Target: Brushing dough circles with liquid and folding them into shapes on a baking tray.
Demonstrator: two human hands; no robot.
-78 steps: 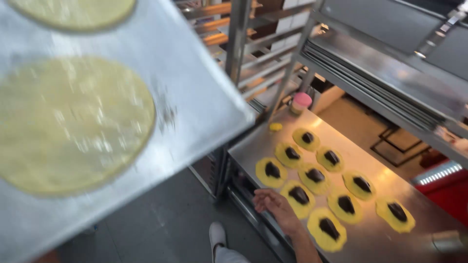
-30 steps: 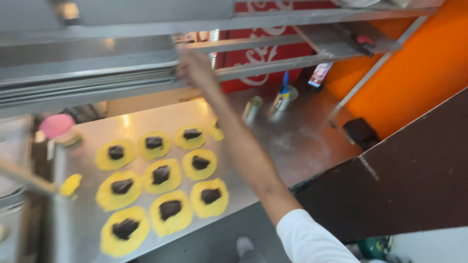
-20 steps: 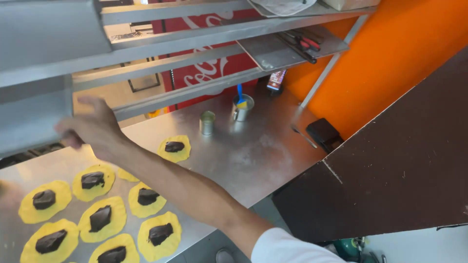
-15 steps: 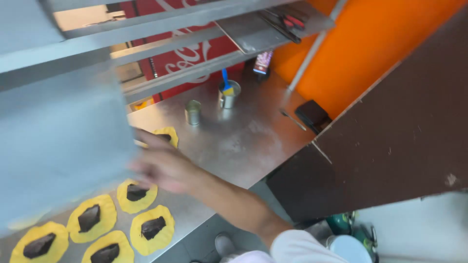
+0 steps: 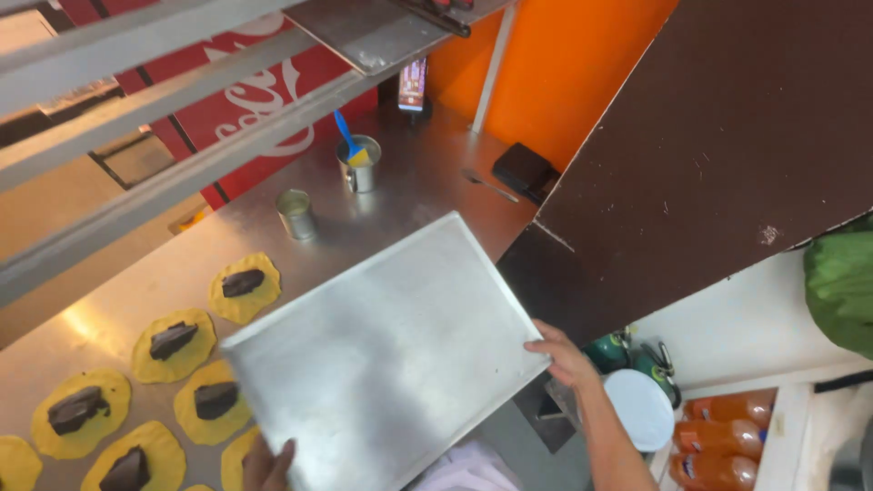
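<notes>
The step in hand appears to be bringing the bare metal tray [image 5: 382,355] level over the bench [image 5: 427,182]. The right hand [image 5: 566,356] pinches its right edge; the left hand [image 5: 265,464] clamps its near-left corner. Left of the tray lie yellow dough discs [image 5: 173,345] with dark filling. Beyond the tray stand 2 tin cups: the far cup [image 5: 360,165] holds a blue brush; the near cup's [image 5: 296,215] contents cannot be told. Setting down likely calls for a spot clear of the discs.

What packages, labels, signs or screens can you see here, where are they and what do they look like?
Red sign panel with white lettering: behind the counter, upper left.
Small upright phone-like screen: counter's far end, by the orange wall.
Orange drink bottles: lower right, lying together.
</notes>
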